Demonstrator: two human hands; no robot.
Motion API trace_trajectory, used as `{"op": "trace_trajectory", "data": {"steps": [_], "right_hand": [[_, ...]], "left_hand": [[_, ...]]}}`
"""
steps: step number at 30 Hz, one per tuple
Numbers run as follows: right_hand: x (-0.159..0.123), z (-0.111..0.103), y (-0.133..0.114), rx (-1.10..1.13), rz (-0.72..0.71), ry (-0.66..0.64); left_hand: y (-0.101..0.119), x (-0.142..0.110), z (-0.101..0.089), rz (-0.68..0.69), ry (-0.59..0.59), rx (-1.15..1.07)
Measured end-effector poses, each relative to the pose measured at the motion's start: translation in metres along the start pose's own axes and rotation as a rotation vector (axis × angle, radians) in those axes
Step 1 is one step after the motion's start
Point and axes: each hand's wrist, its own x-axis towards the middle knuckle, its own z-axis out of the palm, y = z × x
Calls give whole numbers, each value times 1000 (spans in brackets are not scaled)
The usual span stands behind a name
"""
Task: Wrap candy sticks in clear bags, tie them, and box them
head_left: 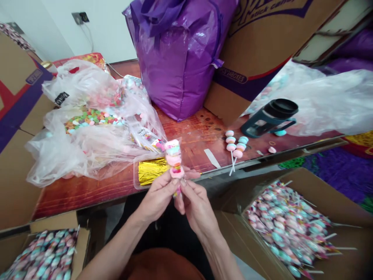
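Observation:
My left hand (157, 196) and my right hand (194, 204) meet in front of me, both pinched on a candy skewer (174, 158) in a clear wrapper. The skewer stands upright, stacked with pink, blue and white sweets. My fingers close around its lower part, near the stick. Just behind it lies a clear packet of gold twist ties (150, 171) on the red wooden table (87, 190).
Two unwrapped candy skewers (235, 149) lie on the table to the right. Clear bags of loose sweets (90, 120) sit left, a purple bag (180, 58) and cardboard box behind, a dark cup (271, 116) right. Boxes of wrapped skewers (288, 229) stand at lower right and lower left (43, 252).

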Motion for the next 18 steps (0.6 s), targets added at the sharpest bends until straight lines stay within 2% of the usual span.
{"op": "trace_trajectory", "data": {"steps": [2,4,7,10,14,18], "right_hand": [[0,10,-1,-11,66,-175],[3,15,-2,-237,5,-242],[15,18,1,-743,-201,-115],[37,22,4,-1145,-361,-5],[64,30,3,-1512,-373,-86],[71,22,-5,-1699,-389,-145]], "left_hand": [[11,-8,-12,-26,-43,-67],[20,-12,-26,40,33,-124],[30,-15,-47,194,244,-142],[37,-15,-67,236,351,-82],[43,-19,-84,229,363,-54],[46,-23,-93,271,403,-114]]}}
